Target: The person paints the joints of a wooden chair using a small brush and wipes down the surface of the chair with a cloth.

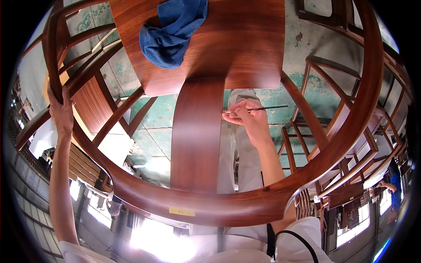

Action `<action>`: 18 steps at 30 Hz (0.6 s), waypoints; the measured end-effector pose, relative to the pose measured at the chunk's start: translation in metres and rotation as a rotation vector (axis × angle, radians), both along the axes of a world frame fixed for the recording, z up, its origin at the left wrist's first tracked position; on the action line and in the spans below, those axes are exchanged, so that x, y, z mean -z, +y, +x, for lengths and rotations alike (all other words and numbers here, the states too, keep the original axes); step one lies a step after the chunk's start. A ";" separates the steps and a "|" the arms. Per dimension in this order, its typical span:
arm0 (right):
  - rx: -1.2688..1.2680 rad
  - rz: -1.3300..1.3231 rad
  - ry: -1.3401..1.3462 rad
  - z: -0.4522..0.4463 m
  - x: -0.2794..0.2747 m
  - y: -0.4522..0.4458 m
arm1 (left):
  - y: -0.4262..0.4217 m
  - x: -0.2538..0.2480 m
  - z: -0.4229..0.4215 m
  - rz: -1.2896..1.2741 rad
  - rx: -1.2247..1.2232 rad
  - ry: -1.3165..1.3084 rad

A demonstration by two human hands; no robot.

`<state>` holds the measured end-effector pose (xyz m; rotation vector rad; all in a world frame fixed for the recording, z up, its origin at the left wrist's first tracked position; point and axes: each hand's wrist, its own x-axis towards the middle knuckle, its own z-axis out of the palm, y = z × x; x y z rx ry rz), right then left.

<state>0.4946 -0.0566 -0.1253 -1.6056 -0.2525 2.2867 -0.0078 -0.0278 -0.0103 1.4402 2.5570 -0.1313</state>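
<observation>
A reddish-brown wooden armchair (197, 201) with a curved top rail stands in front of me. My left hand (61, 109) is wrapped round its armrest at the left. In my right hand (250, 117) is a slim dark stick (274, 107), like a fine brush, held in a pinch. The near end of that stick reaches the right edge of the back splat (196, 136); whether it touches cannot be made out. On the seat (245, 39) lies a crumpled blue cloth (169, 41). A yellow label (182, 212) sticks to the top rail.
More wooden chair frames (333, 87) crowd the right side. At the left are a brown wooden panel (94, 103) and other chair parts. The floor (149, 144) is worn green and grey. Another person in a blue sleeve (395, 182) is at the far right.
</observation>
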 end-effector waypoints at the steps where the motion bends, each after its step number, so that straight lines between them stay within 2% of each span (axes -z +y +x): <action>1: 0.007 0.000 0.005 0.000 -0.001 0.000 | 0.000 0.000 0.000 0.005 0.004 -0.003; 18: 0.017 0.010 -0.025 -0.004 0.005 0.010 | 0.001 -0.001 0.000 -0.001 0.012 0.005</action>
